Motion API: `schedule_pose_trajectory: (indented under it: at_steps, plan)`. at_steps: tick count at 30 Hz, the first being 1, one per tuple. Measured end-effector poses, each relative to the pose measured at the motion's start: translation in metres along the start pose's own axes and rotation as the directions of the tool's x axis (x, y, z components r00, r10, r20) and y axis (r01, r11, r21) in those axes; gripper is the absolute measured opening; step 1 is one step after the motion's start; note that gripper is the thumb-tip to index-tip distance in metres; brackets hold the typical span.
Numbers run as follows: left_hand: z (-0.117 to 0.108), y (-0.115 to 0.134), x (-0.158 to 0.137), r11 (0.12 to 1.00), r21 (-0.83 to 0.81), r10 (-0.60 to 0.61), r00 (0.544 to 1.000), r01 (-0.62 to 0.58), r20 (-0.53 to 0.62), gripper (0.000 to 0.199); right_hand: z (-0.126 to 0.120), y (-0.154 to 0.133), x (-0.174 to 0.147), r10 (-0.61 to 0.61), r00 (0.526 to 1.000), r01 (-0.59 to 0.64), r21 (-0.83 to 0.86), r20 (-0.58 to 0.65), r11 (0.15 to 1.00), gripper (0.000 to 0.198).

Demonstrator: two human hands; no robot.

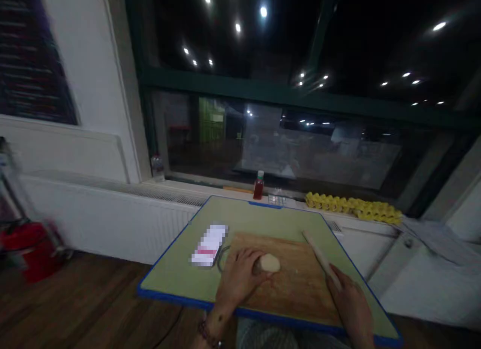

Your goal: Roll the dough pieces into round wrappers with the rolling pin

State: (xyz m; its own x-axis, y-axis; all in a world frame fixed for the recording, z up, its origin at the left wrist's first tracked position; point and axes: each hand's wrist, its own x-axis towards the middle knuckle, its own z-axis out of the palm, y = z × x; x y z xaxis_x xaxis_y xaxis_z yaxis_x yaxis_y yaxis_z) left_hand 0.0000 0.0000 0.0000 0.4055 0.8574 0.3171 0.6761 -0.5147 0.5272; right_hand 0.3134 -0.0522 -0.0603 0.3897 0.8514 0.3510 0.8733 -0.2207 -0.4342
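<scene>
A pale, rounded dough piece (pixel 270 263) lies on the wooden board (pixel 296 296). A slim, pale rolling pin (pixel 319 253) slants along its right edge.

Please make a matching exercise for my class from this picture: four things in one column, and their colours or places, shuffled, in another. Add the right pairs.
Things
1. Round piece of dough
2. Rolling pin
3. Cutting board
4. Bottle

Colours and places
A. Red, beyond the far edge of the table
B. Pale and long, in the right hand
C. Pale, right by the left hand
D. Brown, lying on the table

Right pairs: 1-C, 2-B, 3-D, 4-A
</scene>
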Motion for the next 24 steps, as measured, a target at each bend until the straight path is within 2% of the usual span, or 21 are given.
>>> schedule_pose_trajectory:
  at_steps: [12,19,24]
  plan:
    - [0.0008,-0.0016,0.0064,0.999,-0.038,-0.036,0.999,0.035,-0.015,0.042,0.0006,-0.0049,-0.0056,-0.028,0.999,0.027,-0.057,-0.027,0.998,0.054]
    - [0.0014,-0.0024,0.0064,0.999,-0.029,-0.017,1.000,0.017,-0.006,0.041,0.0028,-0.0021,-0.0044,-0.018,0.999,0.016,-0.050,-0.029,0.999,0.053]
    - [0.0030,-0.0042,0.0070,1.000,0.006,-0.006,1.000,0.006,0.008,0.041,0.0072,0.0035,-0.0042,-0.084,0.994,0.082,-0.031,-0.070,0.996,0.050]
